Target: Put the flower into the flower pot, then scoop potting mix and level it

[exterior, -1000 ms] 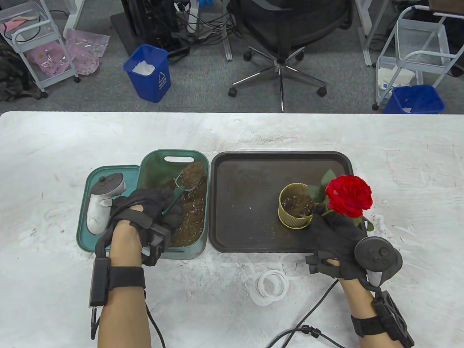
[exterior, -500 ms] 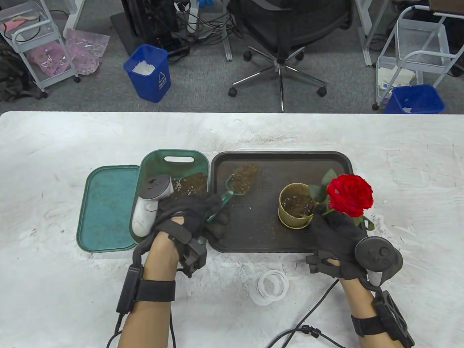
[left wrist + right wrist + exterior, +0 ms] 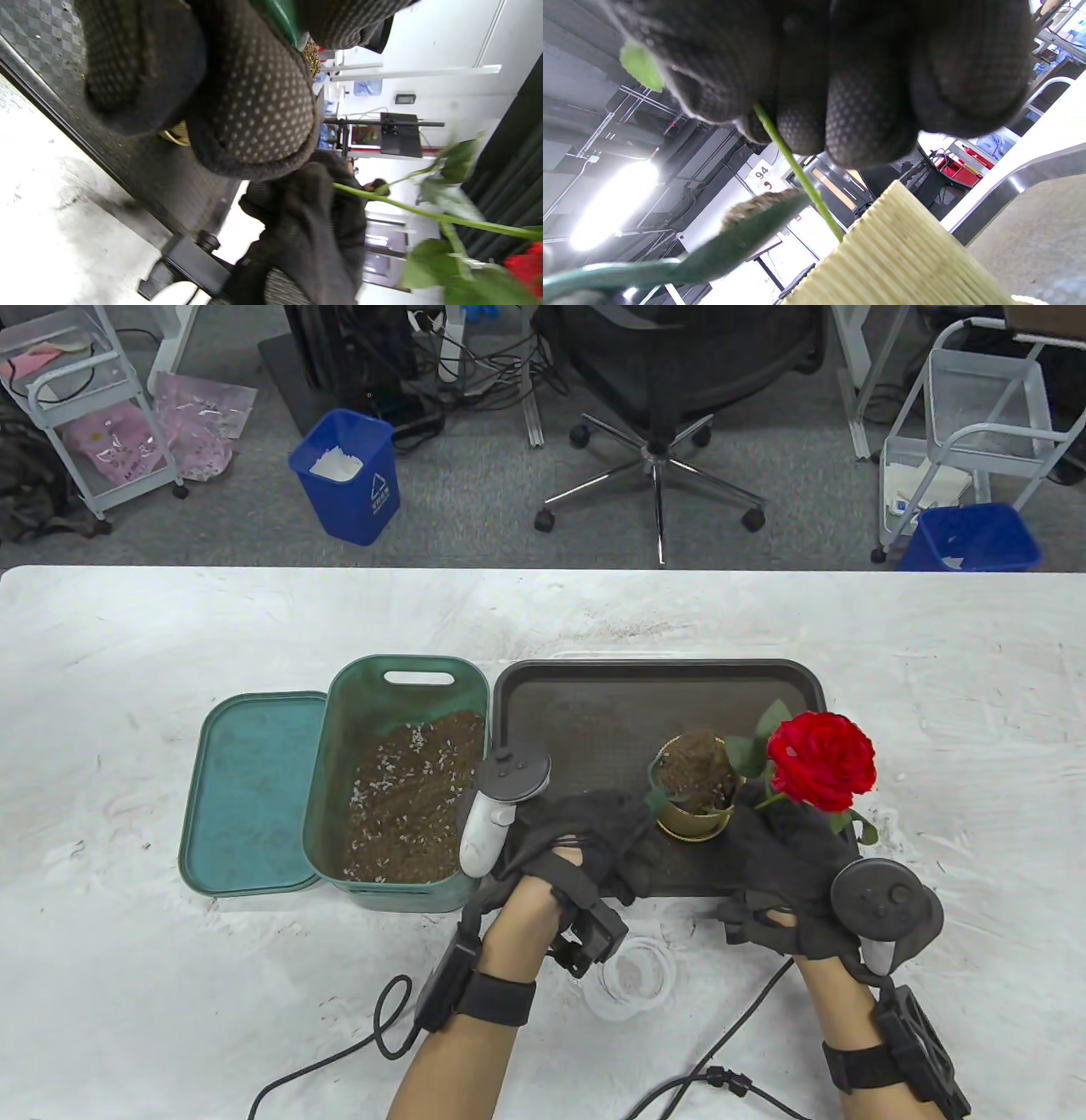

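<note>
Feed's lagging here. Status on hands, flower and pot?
Left hand holds loaded scoop over pot. Right hand pinches flower stem, stem in pot. Nothing in the way.

sign (image 3: 762, 172): white card in the background of the right wrist view, reads "94"; a small red mark below it, not legible
bin (image 3: 346, 475): blue, on the floor beyond the table; white recycling symbol on its front with a line of small characters under it, too small to read
bags (image 3: 200, 424): pink, beside the cart at far left; printed marks, illegible
</note>
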The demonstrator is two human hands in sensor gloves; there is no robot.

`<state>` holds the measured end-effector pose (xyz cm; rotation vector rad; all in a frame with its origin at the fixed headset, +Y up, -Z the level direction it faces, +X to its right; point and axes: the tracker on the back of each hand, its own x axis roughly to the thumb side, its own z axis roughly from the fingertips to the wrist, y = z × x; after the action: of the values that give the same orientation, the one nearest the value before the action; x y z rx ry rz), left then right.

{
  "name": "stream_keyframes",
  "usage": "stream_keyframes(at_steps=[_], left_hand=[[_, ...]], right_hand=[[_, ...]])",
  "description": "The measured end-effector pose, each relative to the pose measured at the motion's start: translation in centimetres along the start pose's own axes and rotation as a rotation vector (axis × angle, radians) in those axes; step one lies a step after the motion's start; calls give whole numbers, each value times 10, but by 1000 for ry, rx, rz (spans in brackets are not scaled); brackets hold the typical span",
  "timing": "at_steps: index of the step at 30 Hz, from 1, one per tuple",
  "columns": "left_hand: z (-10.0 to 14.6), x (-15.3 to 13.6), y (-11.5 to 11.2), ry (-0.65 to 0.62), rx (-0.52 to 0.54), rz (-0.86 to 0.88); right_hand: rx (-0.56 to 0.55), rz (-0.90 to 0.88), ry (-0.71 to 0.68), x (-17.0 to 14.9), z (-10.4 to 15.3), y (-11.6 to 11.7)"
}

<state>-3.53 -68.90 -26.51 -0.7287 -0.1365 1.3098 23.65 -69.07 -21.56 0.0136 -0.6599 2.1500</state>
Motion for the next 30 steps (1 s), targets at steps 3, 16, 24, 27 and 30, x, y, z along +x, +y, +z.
stream_keyframes(at_steps=[3,16,24,27,30], left_hand=[[-3,-1,-7,-3,53,-65],[0,17,-31,-10,255,-418],[6,27,-45,-66,438,-691],[8,30,-48,-74,481,-761],[8,31,-52,-81,490,-828]], right_hand=[[0,3,-3,0,0,0],[-2,1,-1,0,0,1],[-4,3,-3,0,0,1],[-3,6,-5,0,1,1],[-3,4,-4,-1,1,1]])
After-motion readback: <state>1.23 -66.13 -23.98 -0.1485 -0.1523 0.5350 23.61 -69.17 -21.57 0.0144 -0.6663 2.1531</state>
